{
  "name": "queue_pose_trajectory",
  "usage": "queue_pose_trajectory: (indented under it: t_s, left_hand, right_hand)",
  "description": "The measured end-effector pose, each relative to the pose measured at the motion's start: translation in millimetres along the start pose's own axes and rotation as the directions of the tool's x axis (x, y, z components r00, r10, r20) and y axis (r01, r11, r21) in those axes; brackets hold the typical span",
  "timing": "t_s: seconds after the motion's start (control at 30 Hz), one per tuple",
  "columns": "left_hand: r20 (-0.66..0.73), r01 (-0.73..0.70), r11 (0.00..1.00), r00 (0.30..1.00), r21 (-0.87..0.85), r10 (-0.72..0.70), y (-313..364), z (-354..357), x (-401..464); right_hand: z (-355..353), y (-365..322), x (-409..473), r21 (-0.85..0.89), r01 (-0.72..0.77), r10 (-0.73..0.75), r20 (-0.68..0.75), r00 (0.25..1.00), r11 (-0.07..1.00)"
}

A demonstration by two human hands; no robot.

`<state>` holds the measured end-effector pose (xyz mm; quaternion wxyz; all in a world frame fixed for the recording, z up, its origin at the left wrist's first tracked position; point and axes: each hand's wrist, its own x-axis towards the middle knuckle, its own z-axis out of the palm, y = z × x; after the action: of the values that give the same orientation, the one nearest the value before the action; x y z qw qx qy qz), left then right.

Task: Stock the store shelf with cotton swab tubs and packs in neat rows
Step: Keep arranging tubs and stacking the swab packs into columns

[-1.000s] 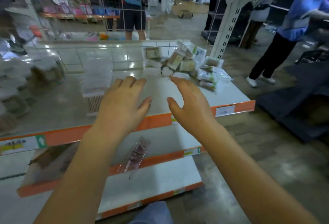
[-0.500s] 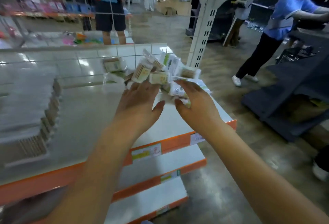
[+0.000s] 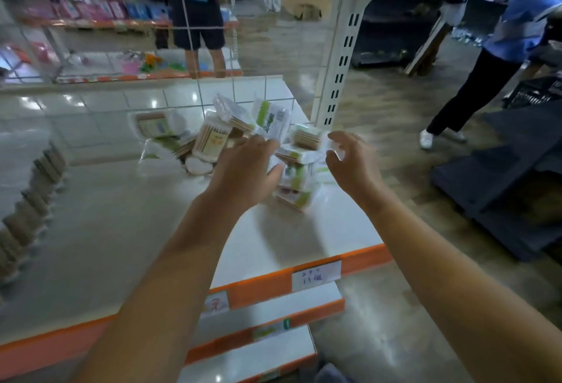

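A loose pile of cotton swab packs (image 3: 299, 157) and a round swab tub (image 3: 210, 139) lies at the right end of the white shelf (image 3: 258, 239). My left hand (image 3: 243, 169) reaches into the pile, its fingers straight and touching the packs. My right hand (image 3: 349, 163) is at the pile's right side, its fingers curved at the edge of a clear pack (image 3: 307, 138). Blur hides whether it grips. A neat row of swab tubs (image 3: 33, 197) runs along the shelf's left side.
The shelf has an orange front edge with a price label (image 3: 316, 274); lower shelves sit beneath. A white slotted upright (image 3: 340, 63) stands behind the pile. A person in blue (image 3: 501, 48) stands at the right near dark pallets (image 3: 501, 200). Another person (image 3: 197, 17) stands beyond the wire back.
Both hands have moved forward and to the right, from above the bare shelf onto the pile of packs. The view has swung toward the shelf's right end.
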<state>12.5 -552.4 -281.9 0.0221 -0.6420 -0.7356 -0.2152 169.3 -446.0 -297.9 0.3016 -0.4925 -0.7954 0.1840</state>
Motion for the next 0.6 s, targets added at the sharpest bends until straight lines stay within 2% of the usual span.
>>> queue_pose_trajectory:
  t_s: [0.13, 0.3, 0.43, 0.6]
  left_hand:
    - [-0.006, 0.064, 0.998, 0.998, -0.011, -0.064, 11.0, 16.9, 21.3]
    - [0.026, 0.170, 0.985, 0.985, -0.035, -0.170, 25.2, 39.2, 53.3]
    - [-0.040, 0.195, 0.970, 0.978, -0.142, -0.202, 33.8, 56.2, 67.5]
    - [-0.032, 0.234, 0.967, 0.971, -0.097, -0.238, 38.8, 69.2, 69.8]
  right_hand:
    - [3.2, 20.0, 33.3, 0.019, -0.061, 0.060, 0.037, 0.998, 0.998]
    - [14.0, 37.0, 65.2, 0.100, -0.051, 0.030, 0.207, 0.978, 0.994]
    - [23.6, 39.7, 84.0, 0.135, -0.072, 0.020, 0.352, 0.936, 0.988]
    - [23.7, 45.1, 92.2, 0.097, -0.053, 0.006, 0.435, 0.901, 0.994]
